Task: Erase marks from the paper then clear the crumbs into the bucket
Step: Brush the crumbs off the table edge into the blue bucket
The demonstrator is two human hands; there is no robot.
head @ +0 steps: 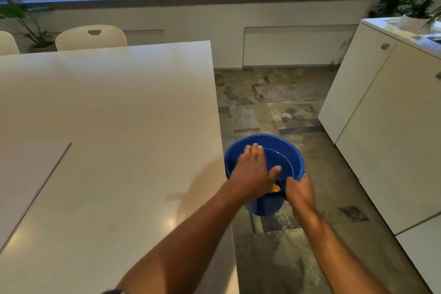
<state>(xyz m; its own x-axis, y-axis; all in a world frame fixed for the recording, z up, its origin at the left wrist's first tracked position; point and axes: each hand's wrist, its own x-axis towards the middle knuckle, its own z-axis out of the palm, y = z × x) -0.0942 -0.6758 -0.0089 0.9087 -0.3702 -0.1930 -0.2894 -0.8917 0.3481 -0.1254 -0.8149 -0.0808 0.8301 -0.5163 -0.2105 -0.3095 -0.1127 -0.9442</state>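
A blue bucket is held in the air just past the right edge of the white table, above the floor. My right hand grips its near rim. My left hand is spread flat, palm down, over the bucket's mouth with fingers apart and nothing in it. Something small and orange shows inside the bucket between my hands. A sheet of paper lies flat at the table's left edge. I cannot make out any crumbs or eraser.
White cabinets stand to the right across a strip of mottled stone floor. A cream chair sits behind the table. Potted plants stand by the windows.
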